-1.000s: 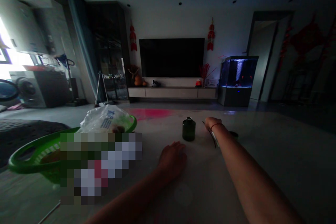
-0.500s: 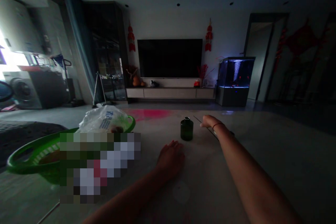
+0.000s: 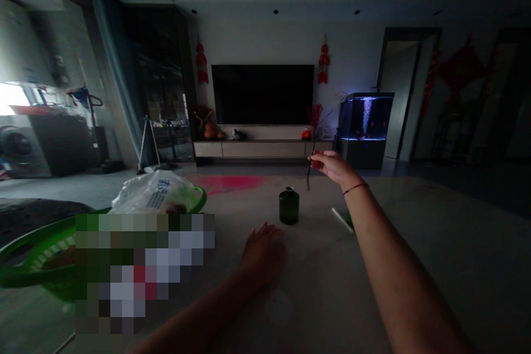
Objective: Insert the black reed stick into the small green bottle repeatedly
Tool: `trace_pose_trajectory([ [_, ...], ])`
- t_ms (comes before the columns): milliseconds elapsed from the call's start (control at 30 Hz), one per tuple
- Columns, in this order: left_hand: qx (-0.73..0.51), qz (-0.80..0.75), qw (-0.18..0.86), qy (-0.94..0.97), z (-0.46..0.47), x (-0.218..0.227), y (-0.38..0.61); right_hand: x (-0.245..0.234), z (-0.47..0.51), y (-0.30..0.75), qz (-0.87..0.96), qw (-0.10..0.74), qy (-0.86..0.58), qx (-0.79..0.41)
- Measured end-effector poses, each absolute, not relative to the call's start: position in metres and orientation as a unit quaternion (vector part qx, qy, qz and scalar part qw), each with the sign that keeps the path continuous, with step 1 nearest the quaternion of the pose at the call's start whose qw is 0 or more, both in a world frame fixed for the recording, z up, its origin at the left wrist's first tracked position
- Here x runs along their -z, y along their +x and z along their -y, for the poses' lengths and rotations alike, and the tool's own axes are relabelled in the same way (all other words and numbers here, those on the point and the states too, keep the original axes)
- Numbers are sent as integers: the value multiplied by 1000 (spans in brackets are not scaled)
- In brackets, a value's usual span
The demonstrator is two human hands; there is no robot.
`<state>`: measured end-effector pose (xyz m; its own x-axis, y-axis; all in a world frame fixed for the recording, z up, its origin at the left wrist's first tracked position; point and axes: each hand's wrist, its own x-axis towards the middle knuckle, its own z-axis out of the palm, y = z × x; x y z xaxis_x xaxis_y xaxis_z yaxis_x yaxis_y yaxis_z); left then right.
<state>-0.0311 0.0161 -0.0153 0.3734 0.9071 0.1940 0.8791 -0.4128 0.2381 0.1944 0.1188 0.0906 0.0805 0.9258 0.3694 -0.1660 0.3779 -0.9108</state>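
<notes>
A small dark green glass bottle (image 3: 289, 206) stands upright on the pale table (image 3: 415, 243). My right hand (image 3: 332, 166) is raised above and to the right of the bottle, pinching a thin dark stick (image 3: 309, 170) that hangs nearly upright. My left hand (image 3: 263, 251) lies flat on the table in front of the bottle, fingers spread and holding nothing. A thin white object (image 3: 342, 220) lies on the table under my right forearm.
A green plastic basket (image 3: 45, 257) holding a white plastic bag (image 3: 155, 193) sits at the left of the table. Across the dim room are a TV (image 3: 263, 94), a low cabinet (image 3: 257, 149) and a lit fish tank (image 3: 365, 121).
My right hand has lifted from the table to the right of the bottle, bringing up a thin stick. The left hand has stayed flat. The camera view has shifted slightly.
</notes>
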Motion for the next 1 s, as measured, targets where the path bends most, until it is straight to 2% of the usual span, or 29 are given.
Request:
trace_pose_trajectory([
  [67, -147, -539, 44, 828, -16, 16, -31, -92, -118, 193, 519, 652, -347, -430],
  [333, -146, -538, 45, 829, -17, 17, -31, -96, -125, 186, 535, 702, -360, -304],
  [600, -137, -531, 31, 835, -19, 19, -32, -96, -129, 182, 603, 668, -378, -219],
  [1000, -139, -534, 46, 833, -17, 17, -31, -108, -116, 172, 642, 637, -378, -198],
])
